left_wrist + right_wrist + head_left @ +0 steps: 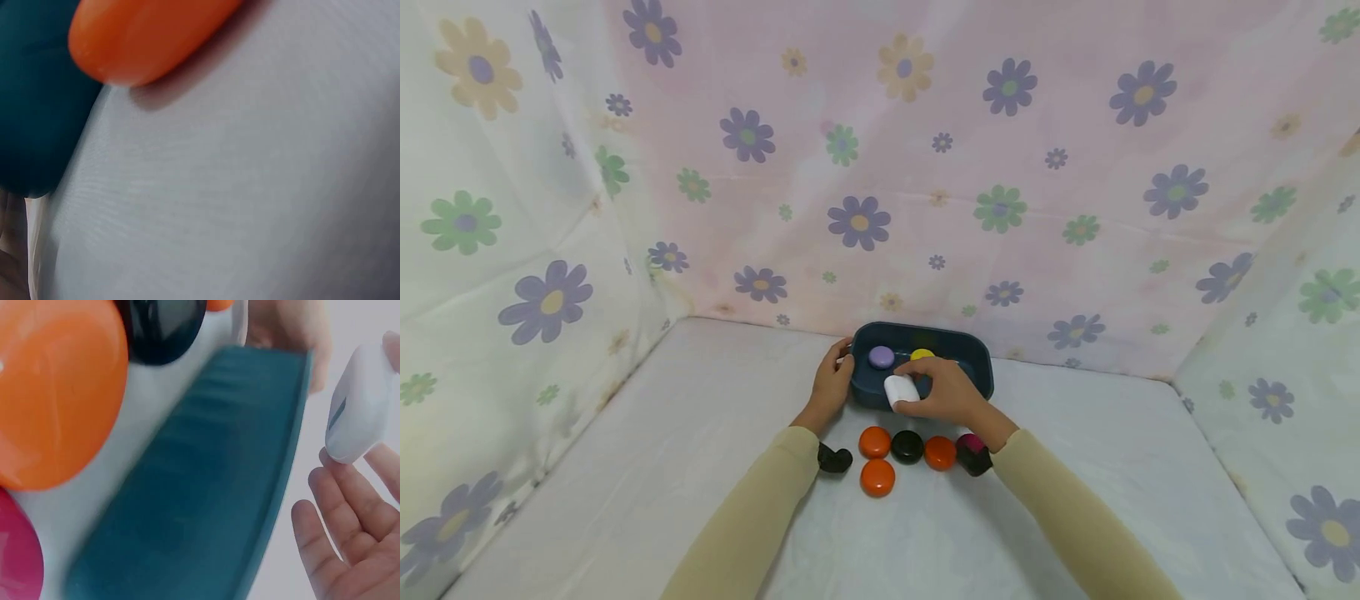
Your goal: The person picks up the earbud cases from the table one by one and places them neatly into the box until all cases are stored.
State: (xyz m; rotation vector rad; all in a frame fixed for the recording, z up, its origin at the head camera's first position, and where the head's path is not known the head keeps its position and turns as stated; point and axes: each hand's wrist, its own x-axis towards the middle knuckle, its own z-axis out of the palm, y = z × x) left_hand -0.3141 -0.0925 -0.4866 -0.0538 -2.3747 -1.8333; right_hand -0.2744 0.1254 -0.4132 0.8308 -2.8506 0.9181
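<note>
- Over the dark blue tray (pixel 867 397), the right hand (pixel 949 392) pinches a white object (pixel 899 392).
- Against the tray's left end rests the left hand (pixel 832 382), fingers loosely extended.
- Nearby on the counter (pixel 715 417): three orange discs (pixel 877 478).

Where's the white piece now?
In the head view, the right hand holds the white piece by the near edge of the dark tray, in front of the purple disc.

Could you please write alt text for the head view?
A person's right hand pinches a white object over a dark teal tray while the left hand rests against its left end. Inside lie a lilac disc and a yellow piece; in front are three orange discs and darker pieces.
</note>
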